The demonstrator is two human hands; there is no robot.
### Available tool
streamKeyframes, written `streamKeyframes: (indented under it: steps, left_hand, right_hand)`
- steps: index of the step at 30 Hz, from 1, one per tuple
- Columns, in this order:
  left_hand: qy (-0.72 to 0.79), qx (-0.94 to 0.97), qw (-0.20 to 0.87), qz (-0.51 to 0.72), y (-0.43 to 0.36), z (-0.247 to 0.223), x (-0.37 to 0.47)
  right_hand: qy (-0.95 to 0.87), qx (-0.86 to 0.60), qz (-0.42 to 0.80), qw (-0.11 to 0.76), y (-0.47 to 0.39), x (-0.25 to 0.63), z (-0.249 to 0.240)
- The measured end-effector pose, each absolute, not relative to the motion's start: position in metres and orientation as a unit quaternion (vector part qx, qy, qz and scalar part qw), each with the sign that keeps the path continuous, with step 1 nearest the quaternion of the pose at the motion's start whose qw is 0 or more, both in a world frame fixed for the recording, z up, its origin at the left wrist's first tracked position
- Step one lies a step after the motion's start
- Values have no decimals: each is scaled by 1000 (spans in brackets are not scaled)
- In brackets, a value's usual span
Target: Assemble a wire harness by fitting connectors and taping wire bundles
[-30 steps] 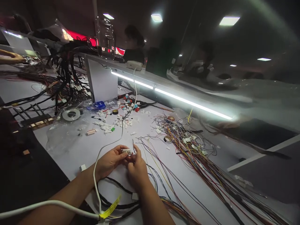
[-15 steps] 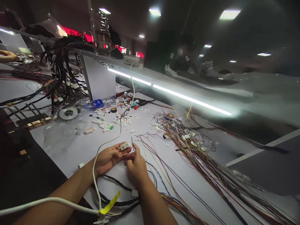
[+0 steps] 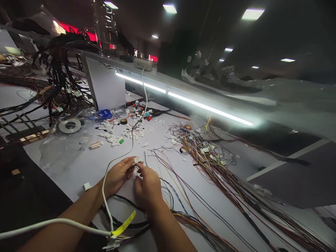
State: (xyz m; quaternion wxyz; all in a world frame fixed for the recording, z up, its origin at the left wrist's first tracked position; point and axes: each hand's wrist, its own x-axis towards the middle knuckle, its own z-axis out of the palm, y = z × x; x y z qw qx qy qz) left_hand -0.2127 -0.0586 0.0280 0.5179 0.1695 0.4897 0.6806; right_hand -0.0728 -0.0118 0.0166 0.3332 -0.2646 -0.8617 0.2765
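A small white connector housing (image 3: 136, 160) is pinched between the thumb and fingers of my left hand (image 3: 115, 177). Close on its right is my right hand (image 3: 150, 187), its fingers closed on a thin wire (image 3: 137, 171) just below the housing. The fingertips of both hands nearly meet there, so the wire's end is hidden. Loose coloured wires (image 3: 168, 166) lie on the white tabletop to the right of my hands. Under my wrists runs a black-sleeved cable (image 3: 126, 200).
A white power cord (image 3: 106, 175) with a yellow tag (image 3: 125, 224) crosses over my left forearm. Scattered connectors (image 3: 112, 138), a tape roll (image 3: 69, 126) and a plastic bottle (image 3: 105, 113) lie beyond. A large wire bundle (image 3: 225, 178) stretches along the right, below a lit tube (image 3: 210, 108).
The connector housing, before lying face-up on my left fingers, is now gripped by thumb and fingers. My right hand has moved left, up against it. The view has shifted slightly.
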Motion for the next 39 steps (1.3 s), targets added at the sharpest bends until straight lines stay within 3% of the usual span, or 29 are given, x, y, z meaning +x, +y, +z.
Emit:
streamKeyframes:
  steps: [3, 6, 11, 20, 33, 39]
  left_hand:
    - [500, 176, 512, 676, -58, 29, -217]
    - [502, 155, 543, 655, -59, 34, -223]
    - [494, 147, 562, 647, -60, 36, -230]
    - [509, 193, 559, 626, -61, 30, -231]
    - [501, 189, 579, 615, -61, 35, -233]
    - [501, 236, 573, 605, -60, 30, -233]
  right_hand:
    - [-853, -252, 297, 346, -3, -66, 29]
    - [-810, -328, 331, 354, 26, -49, 42]
    - [-812, -482, 258, 206, 94, -16, 46]
    - [-851, -472, 222, 65, 110, -17, 32]
    - [-830, -486, 247, 119, 119, 29, 51]
    - [-826, -508, 240, 57, 96, 48, 52]
